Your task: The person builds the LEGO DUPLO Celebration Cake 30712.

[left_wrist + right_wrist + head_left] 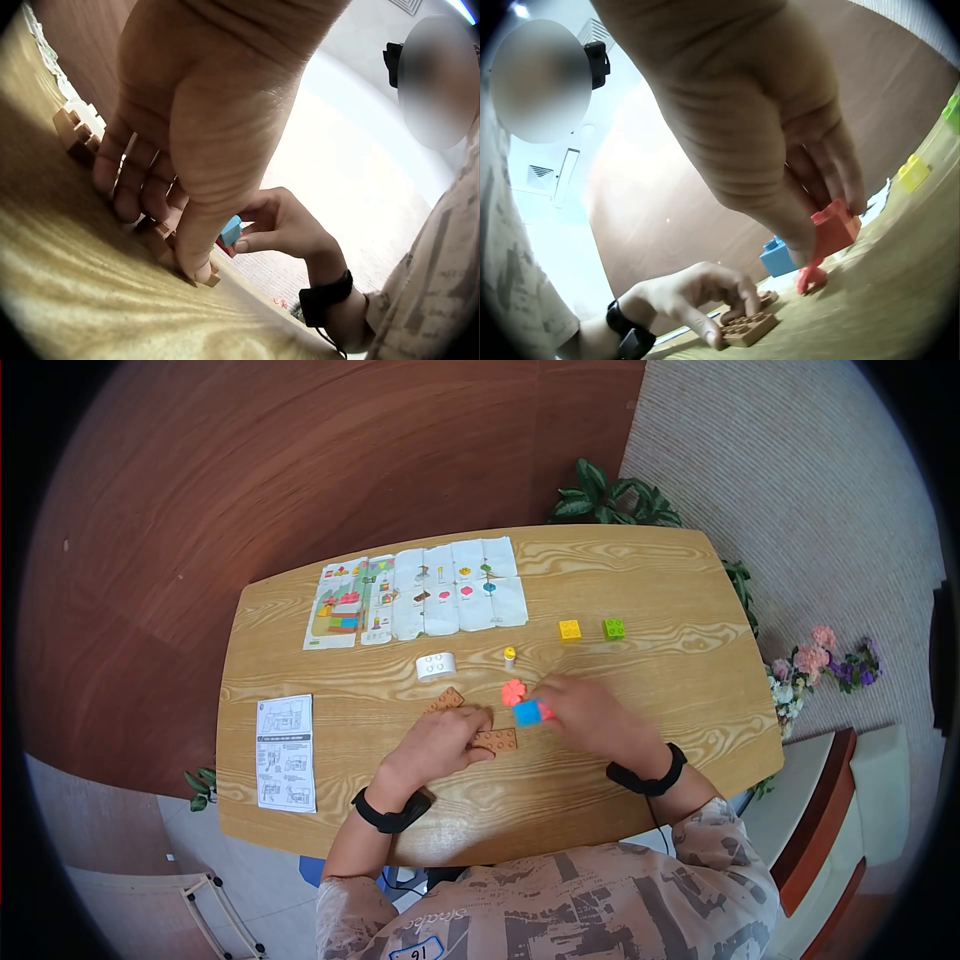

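My left hand (pixel 440 742) grips a brown eight-stud-style brick (pixel 497 740) lying on the table, thumb on one side and fingers on the other. A second brown brick (pixel 446 700) lies just beyond those fingers. With thumb and fingertips my right hand (pixel 585 712) pinches a red brick (pixel 836 227) low over the table. Against the red brick in the head view sits a blue brick (pixel 527 713). A coral flower-shaped piece (pixel 513 692) lies close by the right hand. Farther back stand a small yellow-topped piece (pixel 510 657) and a white rounded brick (pixel 435 665).
A yellow brick (pixel 570 629) and a green brick (pixel 614 629) stand at the back right of the wooden table (pixel 650 575). An unfolded picture sheet (pixel 440 622) lies at the back left, a printed instruction page (pixel 286 780) at the left edge. Flowers (pixel 815 655) are beyond the right edge.
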Motion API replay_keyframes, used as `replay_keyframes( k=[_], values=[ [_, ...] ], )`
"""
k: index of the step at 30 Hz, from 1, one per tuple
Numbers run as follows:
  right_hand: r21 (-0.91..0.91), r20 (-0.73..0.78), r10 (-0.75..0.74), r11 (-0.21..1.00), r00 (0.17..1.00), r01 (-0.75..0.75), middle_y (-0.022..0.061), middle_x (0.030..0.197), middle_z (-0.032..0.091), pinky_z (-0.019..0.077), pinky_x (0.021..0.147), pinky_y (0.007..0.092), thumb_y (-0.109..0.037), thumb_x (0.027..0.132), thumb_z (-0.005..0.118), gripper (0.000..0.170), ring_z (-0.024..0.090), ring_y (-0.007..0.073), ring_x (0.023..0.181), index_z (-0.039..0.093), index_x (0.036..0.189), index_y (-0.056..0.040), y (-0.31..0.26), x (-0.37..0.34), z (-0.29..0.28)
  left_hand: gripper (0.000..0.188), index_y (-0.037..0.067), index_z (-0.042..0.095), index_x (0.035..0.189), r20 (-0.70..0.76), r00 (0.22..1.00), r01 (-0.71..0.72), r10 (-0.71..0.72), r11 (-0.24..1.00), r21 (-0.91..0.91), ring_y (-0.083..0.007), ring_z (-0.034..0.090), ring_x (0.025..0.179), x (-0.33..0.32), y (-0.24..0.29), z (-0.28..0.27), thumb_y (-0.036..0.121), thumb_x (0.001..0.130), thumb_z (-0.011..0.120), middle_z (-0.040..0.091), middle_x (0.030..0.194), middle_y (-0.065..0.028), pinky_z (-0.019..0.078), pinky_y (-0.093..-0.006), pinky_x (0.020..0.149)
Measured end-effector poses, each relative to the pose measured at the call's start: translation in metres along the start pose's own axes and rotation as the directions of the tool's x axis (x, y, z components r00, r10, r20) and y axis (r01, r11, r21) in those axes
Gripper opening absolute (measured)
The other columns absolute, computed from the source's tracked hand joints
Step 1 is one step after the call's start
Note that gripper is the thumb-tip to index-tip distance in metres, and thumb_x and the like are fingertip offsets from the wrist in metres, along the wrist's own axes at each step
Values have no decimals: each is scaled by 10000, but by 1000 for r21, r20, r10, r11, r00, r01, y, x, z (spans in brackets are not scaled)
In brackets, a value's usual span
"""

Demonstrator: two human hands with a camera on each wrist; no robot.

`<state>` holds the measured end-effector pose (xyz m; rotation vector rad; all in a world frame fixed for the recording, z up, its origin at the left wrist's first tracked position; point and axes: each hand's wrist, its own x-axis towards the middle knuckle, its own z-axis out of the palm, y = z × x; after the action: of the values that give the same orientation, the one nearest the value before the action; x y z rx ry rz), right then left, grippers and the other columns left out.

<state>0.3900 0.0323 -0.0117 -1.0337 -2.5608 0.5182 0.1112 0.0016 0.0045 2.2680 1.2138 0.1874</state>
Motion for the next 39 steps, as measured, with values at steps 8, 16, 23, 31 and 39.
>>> replay_keyframes(
  k=[8,16,23,31,39],
  values=[
    [-132,16,-125,983,992,126,121,1039,677,610,803,419,-68,863,705,166,718,315,972,676,1020,-23,-20,10,29,427,54,650,1124,-80,995,-65,66,998,16,-391,719,946,-1,-4,4,226,821,898,733,962,-157,561,-486,815],
    [-113,65,-84,989,994,91,125,1035,661,592,854,433,-112,909,683,120,701,318,1002,665,1002,-38,-35,14,29,457,55,662,1176,-59,997,-48,48,999,-12,-394,718,975,0,-7,7,216,820,900,741,977,-165,561,-486,838],
    [-151,23,-117,981,993,120,163,997,683,618,789,423,-33,840,672,153,718,341,977,682,987,10,-37,15,47,346,33,631,1049,-67,996,-69,67,997,-30,-394,721,986,0,-1,3,176,840,866,723,1008,-162,568,-496,837],
    [-222,39,-107,969,994,113,154,974,660,598,814,392,-77,829,672,158,698,320,951,684,964,4,-51,16,49,381,48,670,1171,-25,1000,-4,4,1000,-16,-403,714,1025,1,-3,7,193,865,845,742,1059,-185,567,-485,891],
    [-159,39,-81,983,996,86,169,993,673,599,829,422,-110,863,711,180,711,329,963,686,989,16,-52,16,49,367,45,667,1143,-55,998,-43,42,999,-6,-411,709,1031,1,-3,7,212,867,841,736,1066,-195,566,-490,898]
  ],
)
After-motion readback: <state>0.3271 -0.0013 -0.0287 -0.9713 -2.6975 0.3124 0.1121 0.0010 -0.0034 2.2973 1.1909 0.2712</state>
